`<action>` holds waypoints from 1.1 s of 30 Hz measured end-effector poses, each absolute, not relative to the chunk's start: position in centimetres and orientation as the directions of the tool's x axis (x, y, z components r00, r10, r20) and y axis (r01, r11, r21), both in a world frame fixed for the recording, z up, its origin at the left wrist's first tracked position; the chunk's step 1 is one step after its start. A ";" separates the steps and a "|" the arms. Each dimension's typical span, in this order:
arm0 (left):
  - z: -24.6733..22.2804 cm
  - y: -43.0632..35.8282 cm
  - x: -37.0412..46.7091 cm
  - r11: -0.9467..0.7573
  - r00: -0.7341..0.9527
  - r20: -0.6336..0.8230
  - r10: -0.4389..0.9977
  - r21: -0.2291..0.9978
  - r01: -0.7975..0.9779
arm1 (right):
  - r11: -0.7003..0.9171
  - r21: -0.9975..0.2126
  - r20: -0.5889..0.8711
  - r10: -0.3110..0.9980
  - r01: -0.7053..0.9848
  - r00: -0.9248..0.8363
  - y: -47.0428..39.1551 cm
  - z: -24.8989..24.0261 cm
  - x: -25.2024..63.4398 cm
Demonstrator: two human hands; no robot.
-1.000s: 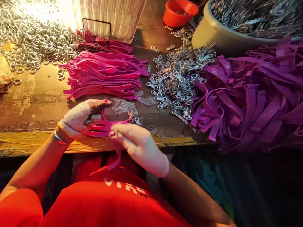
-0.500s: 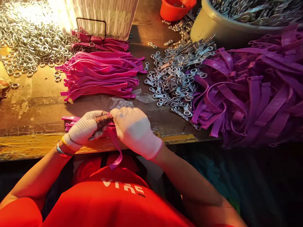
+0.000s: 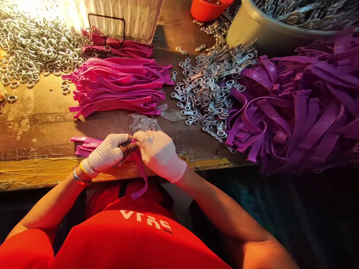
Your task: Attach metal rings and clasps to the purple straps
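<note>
Over the table's front edge my two gloved hands meet, with a pink strap [image 3: 142,176] between them whose free end dangles below. My left hand [image 3: 105,154], in a dotted knit glove with worn brown fingers, is closed round the strap. My right hand [image 3: 159,154], in a smooth white glove, pinches the strap at its upper end; its fingertips are partly hidden. Several more pink straps [image 3: 84,145] stick out to the left behind my left hand. Whether a metal piece is between my fingers cannot be made out.
Beyond my hands lies a stack of pink straps [image 3: 120,86]. Metal rings [image 3: 36,56] are heaped far left by a clear plastic container [image 3: 134,22]. On the right are metal links [image 3: 207,93], loose purple straps [image 3: 305,108], a large tub [image 3: 246,30] and a red bowl [image 3: 206,13].
Both hands stay together at the strap. My left hand has shifted slightly right, and my right hand has turned a little and dropped slightly. The strap's dangling end has barely moved.
</note>
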State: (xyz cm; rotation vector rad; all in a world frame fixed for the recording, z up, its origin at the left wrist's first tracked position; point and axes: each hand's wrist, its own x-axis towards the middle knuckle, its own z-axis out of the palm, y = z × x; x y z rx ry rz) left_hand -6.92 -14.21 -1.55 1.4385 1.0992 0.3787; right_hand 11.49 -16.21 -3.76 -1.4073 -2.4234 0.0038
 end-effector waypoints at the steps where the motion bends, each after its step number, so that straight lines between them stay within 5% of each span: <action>1: -1.6 -14.2 -6.9 0.142 0.494 -0.354 0.794 0.898 0.415 | 0.504 -0.161 0.305 0.843 0.849 -0.442 -16.2 -4.1 11.5; 8: -2.9 -13.8 -6.9 -0.149 0.601 -0.216 0.769 0.854 0.498 | 0.605 -0.033 0.435 0.725 0.796 -0.534 -16.4 -5.4 11.5; 14: -2.3 -14.8 -7.7 0.311 0.484 -0.449 0.751 0.887 0.341 | 0.468 -0.302 0.221 0.882 0.830 -0.417 -16.8 -2.8 11.6; 17: -1.6 -15.8 -7.6 0.311 0.420 -0.431 0.799 0.893 0.324 | 0.416 -0.395 -0.017 0.888 0.819 -0.459 -16.9 -0.9 11.8; 20: -1.2 -16.7 -7.3 0.221 0.408 -0.374 0.833 0.901 0.374 | 0.392 -0.327 -0.137 0.880 0.860 -0.454 -17.0 -0.1 11.8; 33: -1.7 -18.0 -6.6 0.061 0.364 -0.273 0.891 0.864 0.499 | 0.591 -0.083 -0.065 0.800 0.802 -0.596 -17.8 -2.4 11.6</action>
